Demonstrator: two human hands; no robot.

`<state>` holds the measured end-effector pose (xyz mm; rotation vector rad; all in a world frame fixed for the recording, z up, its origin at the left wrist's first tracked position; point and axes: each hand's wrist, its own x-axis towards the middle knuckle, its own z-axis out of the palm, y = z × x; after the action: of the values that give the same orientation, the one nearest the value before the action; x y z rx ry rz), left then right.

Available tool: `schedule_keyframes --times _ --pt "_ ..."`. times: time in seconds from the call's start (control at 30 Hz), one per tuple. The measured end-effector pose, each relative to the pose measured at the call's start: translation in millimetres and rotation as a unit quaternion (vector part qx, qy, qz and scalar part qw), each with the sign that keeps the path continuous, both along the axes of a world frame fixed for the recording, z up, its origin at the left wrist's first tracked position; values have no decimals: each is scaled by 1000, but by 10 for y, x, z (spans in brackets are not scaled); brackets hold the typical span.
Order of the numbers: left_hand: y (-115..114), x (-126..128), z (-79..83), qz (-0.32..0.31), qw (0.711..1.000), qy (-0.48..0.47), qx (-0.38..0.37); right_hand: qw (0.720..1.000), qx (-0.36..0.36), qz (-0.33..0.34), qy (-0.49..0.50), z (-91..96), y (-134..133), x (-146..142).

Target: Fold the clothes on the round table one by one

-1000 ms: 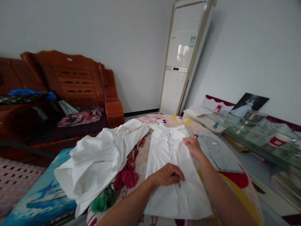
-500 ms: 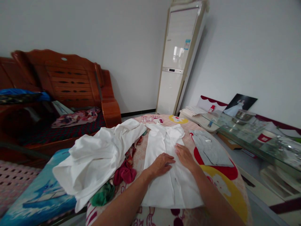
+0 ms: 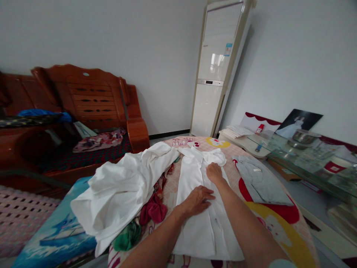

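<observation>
A white shirt (image 3: 195, 231) lies flat on the round table, its collar at the far end and its front placket running down the middle. My left hand (image 3: 197, 201) rests on the middle of the shirt with fingers stretched out. Farther up, just below the collar, my right hand (image 3: 214, 172) is closed, its fingers curled on the shirt's front. The fabric under those fingers is mostly hidden. Left of the shirt is a rumpled pile of white cloth (image 3: 121, 186), with dark red cloth (image 3: 153, 211) and green cloth (image 3: 126, 237) poking out beneath.
A folded grey garment (image 3: 260, 180) lies on the patterned tablecloth (image 3: 170, 190) at right. A glass-topped stand (image 3: 295, 156) with bowls and glasses borders the table. At left are a wooden bench (image 3: 138, 130) and a blue printed stool (image 3: 58, 234). A tall air conditioner (image 3: 208, 106) stands behind.
My right hand has moved up the shirt toward the collar and its fingers have curled closed. The left hand stays flat on the shirt. The view has shifted slightly left.
</observation>
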<state>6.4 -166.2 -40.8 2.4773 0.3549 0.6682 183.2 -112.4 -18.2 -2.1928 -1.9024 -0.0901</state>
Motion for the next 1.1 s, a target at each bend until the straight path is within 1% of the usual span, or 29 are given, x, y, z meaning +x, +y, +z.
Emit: schedule_keyframes --times 0.07,0.13,0.23,0.3,0.33,0.43,0.47,0.5,0.57,0.63,0.7,0.77,0.83,0.9,0.97,1.0,1.07,1.1 --pt "3 1 19 -4 1000 14 0 1000 -4 1 17 8 24 6" --pt "0 -4 46 -11 1000 24 1 999 -10 19 38 23 7 9" --pt "-12 -20 78 -11 1000 17 1 996 -16 49 68 66 -124 47" --pt "-15 -32 84 -11 1000 10 1 993 3 62 102 106 -294 127" --pt "-13 -35 82 -12 1000 8 1 988 22 71 136 124 -402 186" --pt "8 -35 63 -14 1000 4 -2 956 96 88 262 138 -789 409" --pt "18 -32 54 -16 1000 5 -2 947 119 80 288 119 -926 480" --pt "28 -28 45 -19 1000 5 -2 944 139 67 293 84 -1061 540" --pt "43 -22 29 -20 1000 8 -2 950 173 48 257 -27 -1304 611" --pt "43 -21 19 -11 1000 8 -3 965 181 57 182 -164 -1486 619" --pt "32 -27 18 1 1000 -3 -7 977 168 69 113 -266 -1596 599" --pt "16 -34 23 10 1000 -20 -13 980 170 56 84 -282 -1647 581" --pt "7 -34 30 21 999 -29 -24 979 180 35 88 -194 -1683 559" --pt "10 -26 33 31 998 -29 -37 980 165 31 106 -33 -1745 488" --pt "21 -14 32 37 998 -30 -47 984 117 36 126 147 -1846 333" --pt "27 -10 31 38 998 -30 -50 986 82 34 138 227 -1904 226" --pt "37 -8 29 38 997 -34 -54 991 16 -3 136 338 -2009 -20" --pt "39 -11 28 37 997 -36 -54 991 -13 -11 133 364 -2046 -140"
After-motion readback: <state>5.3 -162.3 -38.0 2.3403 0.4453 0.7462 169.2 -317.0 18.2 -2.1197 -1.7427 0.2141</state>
